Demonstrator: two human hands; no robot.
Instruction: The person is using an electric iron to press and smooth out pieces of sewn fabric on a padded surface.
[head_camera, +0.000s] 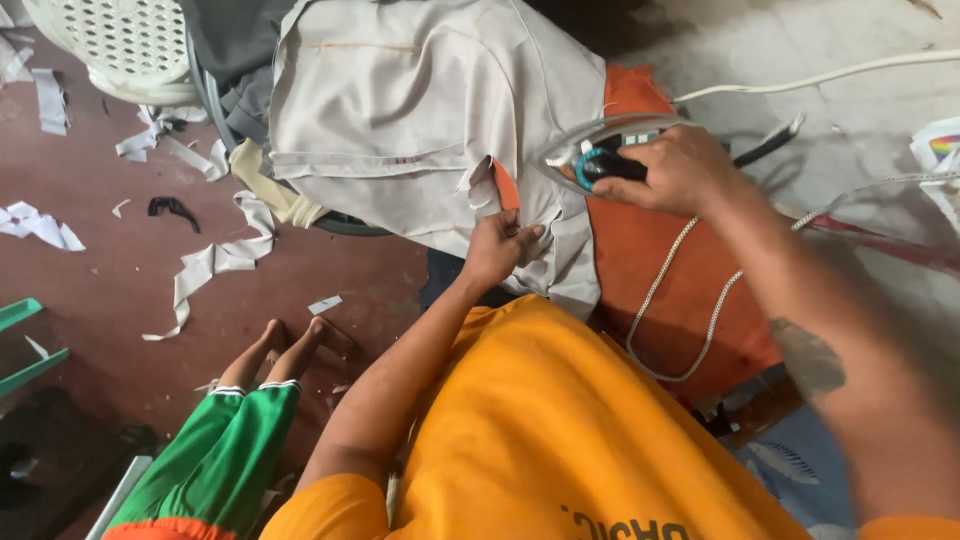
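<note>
Orange shirt (560, 420) of ours fills the lower frame, nearest the lens. Beyond it, our right hand (675, 170) is closed around the dark handle of the iron (600, 150), which sits on the orange pad (680, 290) at the edge of the grey cloth (420, 110). Our left hand (497, 245) pinches a fold of that grey cloth, fingers curled shut on it, just beside the iron's tip. A braided cord (680, 300) loops over the pad below the iron. Left of us, green-trousered legs (215, 450) and bare feet rest on the red floor (100, 290), strewn with grey fabric scraps (205, 265). A white plastic basket (120, 45) sits top left.
</note>
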